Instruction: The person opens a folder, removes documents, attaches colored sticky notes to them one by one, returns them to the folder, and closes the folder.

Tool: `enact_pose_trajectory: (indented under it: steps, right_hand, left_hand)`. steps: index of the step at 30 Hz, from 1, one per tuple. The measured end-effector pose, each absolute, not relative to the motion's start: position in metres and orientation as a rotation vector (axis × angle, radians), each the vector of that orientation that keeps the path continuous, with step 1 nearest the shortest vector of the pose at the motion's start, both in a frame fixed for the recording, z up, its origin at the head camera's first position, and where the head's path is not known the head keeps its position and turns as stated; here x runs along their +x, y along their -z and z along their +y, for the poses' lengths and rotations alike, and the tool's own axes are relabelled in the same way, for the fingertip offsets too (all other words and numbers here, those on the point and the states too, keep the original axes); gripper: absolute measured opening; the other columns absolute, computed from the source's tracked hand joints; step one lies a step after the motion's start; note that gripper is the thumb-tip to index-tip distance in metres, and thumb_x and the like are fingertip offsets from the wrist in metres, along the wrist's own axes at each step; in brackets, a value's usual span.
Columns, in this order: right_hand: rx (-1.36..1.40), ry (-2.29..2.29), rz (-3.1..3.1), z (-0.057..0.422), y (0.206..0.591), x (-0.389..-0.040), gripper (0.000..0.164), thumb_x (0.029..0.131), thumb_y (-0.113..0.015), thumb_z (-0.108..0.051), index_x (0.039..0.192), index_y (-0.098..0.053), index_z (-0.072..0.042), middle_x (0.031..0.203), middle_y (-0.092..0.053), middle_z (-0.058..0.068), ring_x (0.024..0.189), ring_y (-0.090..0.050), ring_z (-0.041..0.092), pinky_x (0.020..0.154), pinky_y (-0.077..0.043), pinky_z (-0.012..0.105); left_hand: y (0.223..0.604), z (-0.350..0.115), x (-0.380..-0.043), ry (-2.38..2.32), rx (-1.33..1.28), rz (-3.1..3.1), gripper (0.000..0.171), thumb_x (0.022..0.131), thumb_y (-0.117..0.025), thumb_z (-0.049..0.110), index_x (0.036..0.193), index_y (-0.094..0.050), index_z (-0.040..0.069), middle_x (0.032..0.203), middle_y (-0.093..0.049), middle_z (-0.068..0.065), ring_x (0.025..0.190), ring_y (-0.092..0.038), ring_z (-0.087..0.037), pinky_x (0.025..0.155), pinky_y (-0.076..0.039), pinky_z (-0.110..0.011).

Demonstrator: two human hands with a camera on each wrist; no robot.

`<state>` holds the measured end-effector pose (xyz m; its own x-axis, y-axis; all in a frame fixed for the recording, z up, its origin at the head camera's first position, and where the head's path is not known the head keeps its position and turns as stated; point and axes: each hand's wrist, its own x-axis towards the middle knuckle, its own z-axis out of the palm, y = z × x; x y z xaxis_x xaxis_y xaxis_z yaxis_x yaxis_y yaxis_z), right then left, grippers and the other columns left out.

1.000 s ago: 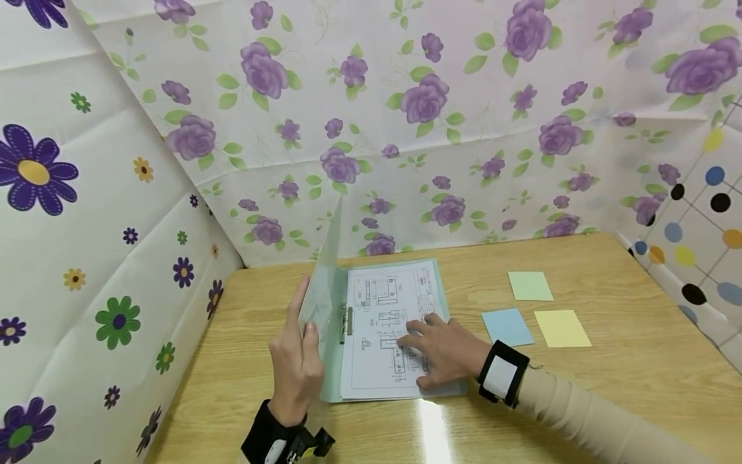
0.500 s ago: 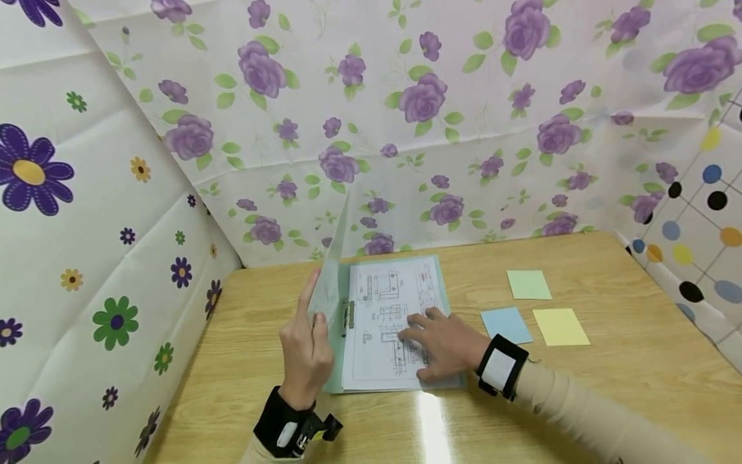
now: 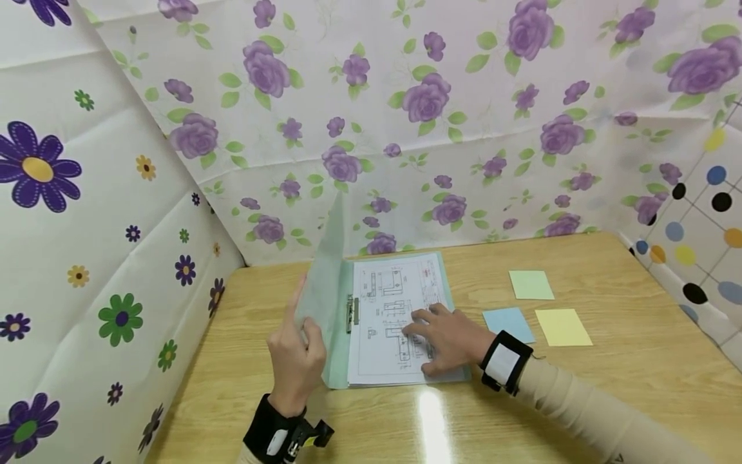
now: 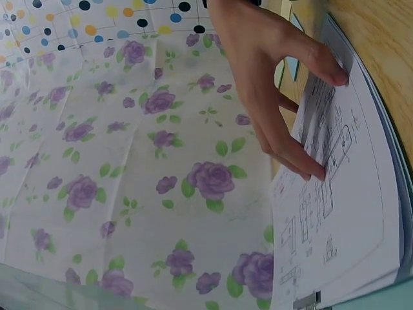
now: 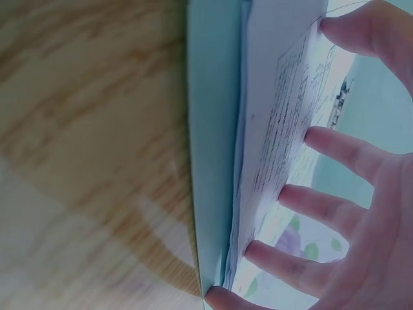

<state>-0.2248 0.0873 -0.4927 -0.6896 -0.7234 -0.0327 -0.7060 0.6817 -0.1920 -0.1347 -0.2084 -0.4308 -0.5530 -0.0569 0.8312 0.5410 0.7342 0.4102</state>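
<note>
A pale green file folder (image 3: 339, 361) lies open on the table, its front cover (image 3: 326, 277) raised nearly upright on the left. My left hand (image 3: 297, 357) grips that cover near its free edge, thumb on the inner side. Inside the folder is a stack of white paper (image 3: 377, 367) printed with technical drawings. A metal clip (image 3: 350, 314) sits beside the paper at the spine. My right hand (image 3: 449, 338) rests on the sheet with its fingers spread; in the right wrist view the fingertips (image 5: 293, 194) touch the paper along its side.
Three square sticky notes lie right of the folder: a green note (image 3: 531, 285), a blue note (image 3: 510, 324) and a yellow note (image 3: 563, 327). The blue one is close to my right wrist. Flower-patterned sheets (image 3: 382, 129) stand behind and left of the wooden table (image 3: 249, 303).
The raised cover swings slightly right, then back left with my left hand. The folder has shifted a little away from me. My right hand stays spread on the paper.
</note>
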Motion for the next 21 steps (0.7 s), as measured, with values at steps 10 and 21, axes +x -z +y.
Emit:
enact_pose_trajectory:
  steps: [10,21]
  right_hand:
    - [-1.16,0.288,2.766,0.088,0.497,-0.223,0.077,0.086,-0.089,-0.052,0.155,-0.068,-0.026,0.166,-0.059,0.014,0.15,-0.056,0.051,0.102,-0.059,0.076]
    - [-1.173,0.283,2.783,0.091,0.497,-0.226,0.074,0.087,-0.087,-0.052,0.154,-0.068,-0.026,0.164,-0.06,0.013,0.148,-0.057,0.049,0.1,-0.06,0.074]
  left_hand:
    - [0.434,-0.253,-0.126,0.713,-0.177,-2.004,0.071,0.09,-0.055,-0.01,0.161,-0.05,-0.005,0.051,-0.05,-0.009,0.049,-0.017,0.013,0.041,-0.022,-0.016]
    - [0.44,-0.286,-0.131,0.489,-0.095,-1.917,0.094,0.081,-0.059,-0.01,0.17,-0.031,0.007,0.186,-0.025,-0.025,0.153,-0.061,-0.037,0.091,-0.066,-0.033]
